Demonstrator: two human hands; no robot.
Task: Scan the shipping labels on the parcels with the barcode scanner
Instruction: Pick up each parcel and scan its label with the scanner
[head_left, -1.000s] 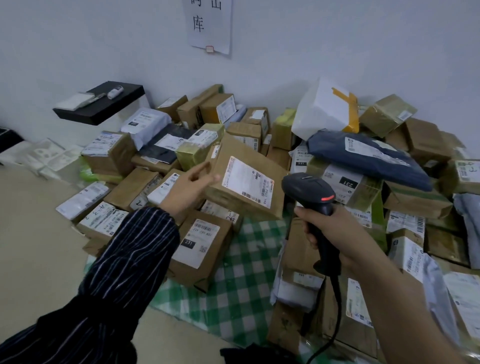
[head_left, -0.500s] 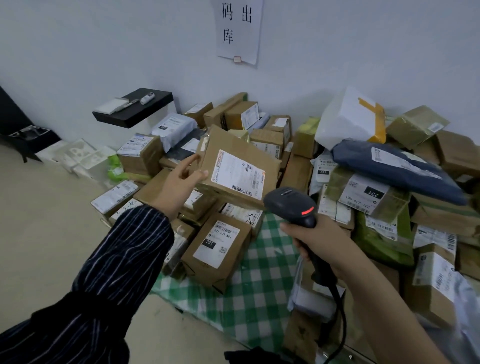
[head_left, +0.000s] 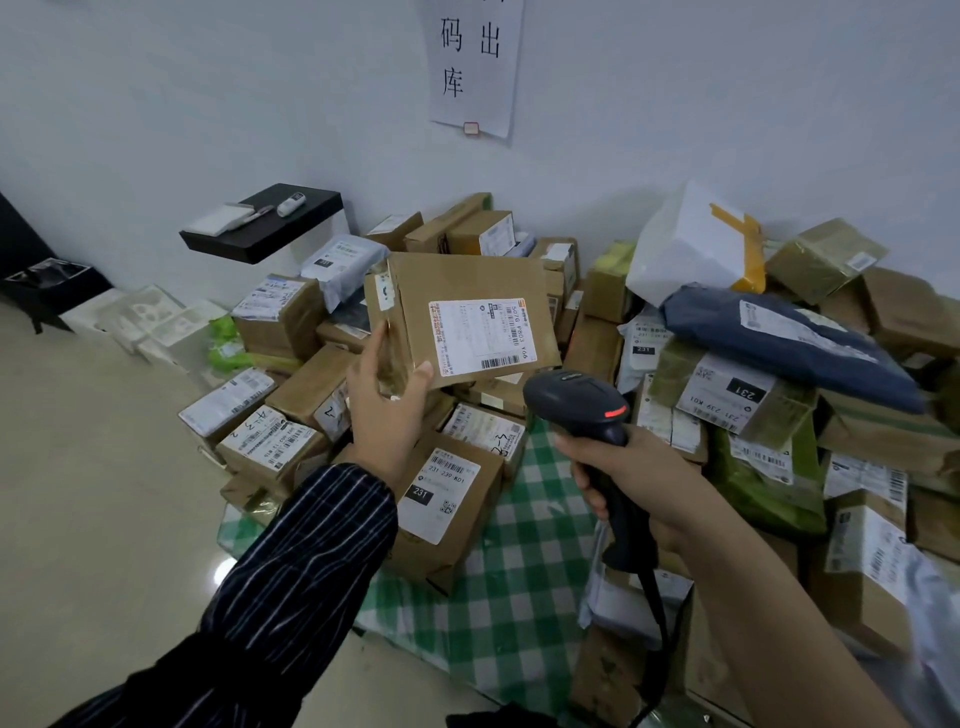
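Note:
My left hand (head_left: 387, 410) grips the lower left corner of a brown cardboard parcel (head_left: 467, 283) and holds it up above the pile, thumb on its front face. Its white shipping label (head_left: 480, 335) faces me, barcode at the bottom. My right hand (head_left: 631, 475) grips the handle of a black barcode scanner (head_left: 576, 402). The scanner's head sits just below and right of the label, with a red light on its side. Its cable hangs down past my right forearm.
Many labelled parcels are heaped on a green checked cloth (head_left: 524, 551) on the floor, with a dark blue mailer bag (head_left: 779, 338) and a white parcel (head_left: 685, 244) on the right. A black shelf (head_left: 260, 228) juts from the wall at left. Bare floor lies to the left.
My left hand has turned the parcel more upright and lifted it slightly, so the label faces me squarely. The scanner has moved closer beneath the label. The view has shifted left.

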